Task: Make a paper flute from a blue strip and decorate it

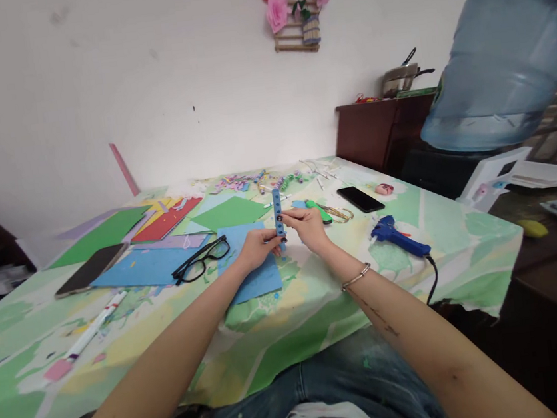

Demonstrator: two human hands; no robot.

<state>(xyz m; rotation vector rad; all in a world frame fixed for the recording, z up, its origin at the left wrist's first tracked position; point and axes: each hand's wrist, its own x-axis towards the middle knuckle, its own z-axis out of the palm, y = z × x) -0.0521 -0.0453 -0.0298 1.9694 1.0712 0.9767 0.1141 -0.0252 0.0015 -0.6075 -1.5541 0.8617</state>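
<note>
Between my two hands a narrow blue strip with a row of dark holes (276,204) stands upright above the table. My left hand (259,247) is closed on its lower end, the thumb and fingers pinched together. Higher up on the right side, my right hand (308,228) pinches the same strip at about its middle. Below my left hand lies a light blue foam sheet (254,284). Black-framed glasses (200,261) rest left of that sheet. Just behind my right hand are gold-handled scissors (342,214) and a green cutter (320,211).
A blue glue gun (398,237) with its cord lies at the right, near a black phone (360,199). Coloured sheets (95,236), a second phone (91,269) and a marker (98,323) lie left. Small scraps (235,184) are at the back. A large water bottle (498,63) stands right.
</note>
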